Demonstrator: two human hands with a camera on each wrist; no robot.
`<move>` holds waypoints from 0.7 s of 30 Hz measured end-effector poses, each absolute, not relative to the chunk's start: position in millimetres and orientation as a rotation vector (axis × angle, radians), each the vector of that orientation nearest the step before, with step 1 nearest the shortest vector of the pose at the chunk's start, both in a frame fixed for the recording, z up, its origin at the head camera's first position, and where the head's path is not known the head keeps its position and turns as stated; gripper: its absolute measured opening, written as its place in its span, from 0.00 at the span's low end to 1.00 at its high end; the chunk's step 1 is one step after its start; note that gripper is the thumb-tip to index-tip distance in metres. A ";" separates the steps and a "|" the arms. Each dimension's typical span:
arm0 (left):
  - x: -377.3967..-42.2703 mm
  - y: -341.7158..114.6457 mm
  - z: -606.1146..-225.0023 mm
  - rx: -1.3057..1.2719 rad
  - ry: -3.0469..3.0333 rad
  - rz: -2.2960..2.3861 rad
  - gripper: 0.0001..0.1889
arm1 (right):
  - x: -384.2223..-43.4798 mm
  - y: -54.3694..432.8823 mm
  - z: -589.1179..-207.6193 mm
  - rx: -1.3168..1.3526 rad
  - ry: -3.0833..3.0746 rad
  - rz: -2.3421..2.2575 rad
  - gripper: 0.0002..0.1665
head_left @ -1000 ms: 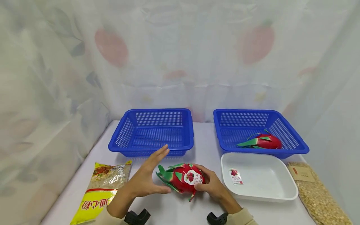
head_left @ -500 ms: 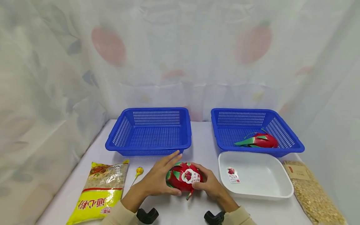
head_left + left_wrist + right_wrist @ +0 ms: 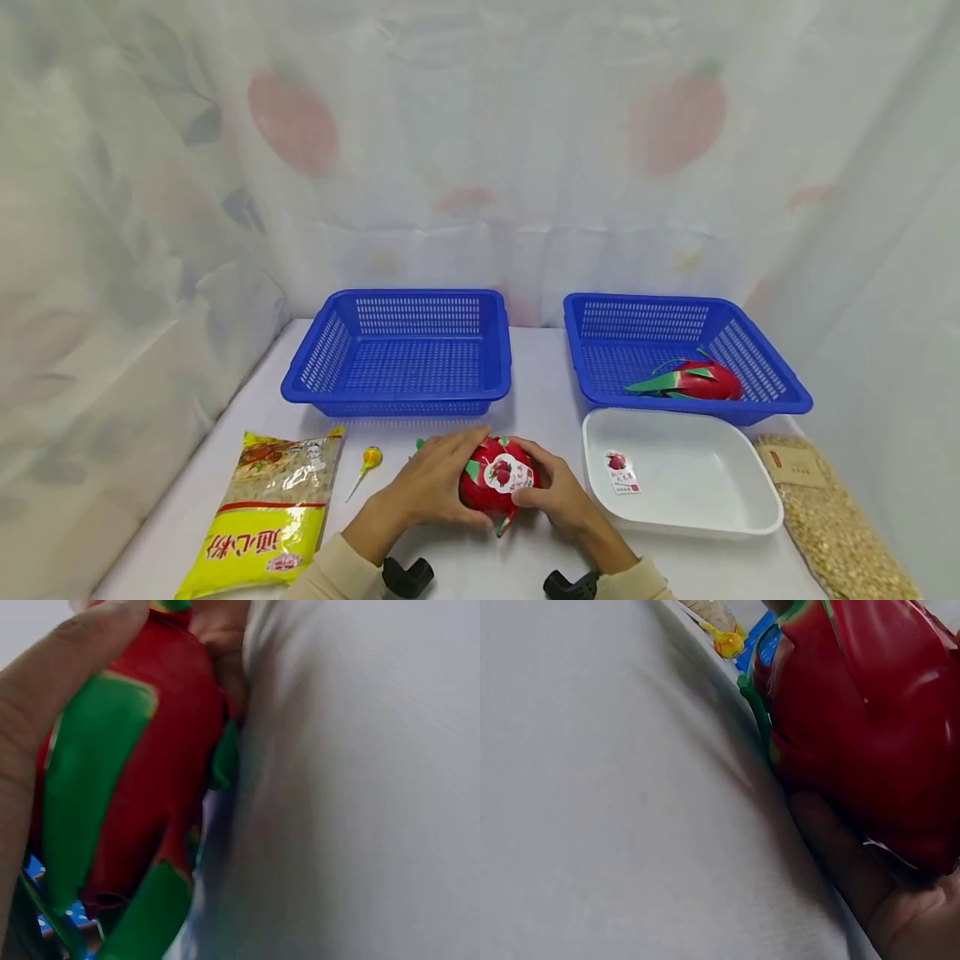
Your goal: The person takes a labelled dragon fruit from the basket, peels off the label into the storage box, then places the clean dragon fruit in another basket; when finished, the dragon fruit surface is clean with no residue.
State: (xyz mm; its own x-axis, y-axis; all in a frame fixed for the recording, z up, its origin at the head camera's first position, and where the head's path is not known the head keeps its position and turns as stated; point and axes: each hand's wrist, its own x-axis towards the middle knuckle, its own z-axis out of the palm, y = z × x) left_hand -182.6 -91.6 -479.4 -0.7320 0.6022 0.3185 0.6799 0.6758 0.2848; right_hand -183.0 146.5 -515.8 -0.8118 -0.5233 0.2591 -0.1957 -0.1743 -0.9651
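Observation:
A red dragon fruit with green scales and a round white label lies between both hands at the front middle of the table. My right hand grips its right end, thumb beside the label. On the left side my left hand curls over it, covering most of the green tips. Red skin and long green scales of the dragon fruit fill the left wrist view, under the thumb. From the right wrist, the fruit shows low against the white cloth, with the thumb along its lower edge.
A blue basket stands behind the hands; another blue basket at the right holds a second dragon fruit. A white tray sits to the right, beside a bag of oats. Leftward lie a lollipop and a yellow pasta bag.
My left hand has moved right, from spread apart beside the dragon fruit to closed around its left side. The lollipop has come into view behind it. My right hand keeps its grip.

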 end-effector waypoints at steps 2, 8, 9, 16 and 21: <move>-182.7 -91.3 -480.9 -1.049 -2.680 -0.579 0.59 | -181.0 145.8 -510.3 -0.787 1.922 -2.042 0.40; -183.3 -90.3 -485.1 -1.015 -2.629 -0.577 0.53 | -167.5 142.2 -471.0 -0.577 2.220 -1.876 0.38; -183.1 -90.5 -485.6 -1.008 -2.625 -0.576 0.53 | -164.8 142.0 -462.5 -0.556 2.262 -1.856 0.36; -181.7 -92.0 -487.4 -0.980 -2.629 -0.570 0.52 | -167.9 149.8 -413.9 -0.675 2.422 -1.710 0.24; -183.3 -89.8 -486.3 -0.987 -2.626 -0.581 0.52 | -189.4 155.4 -404.1 -0.898 2.362 -1.546 0.16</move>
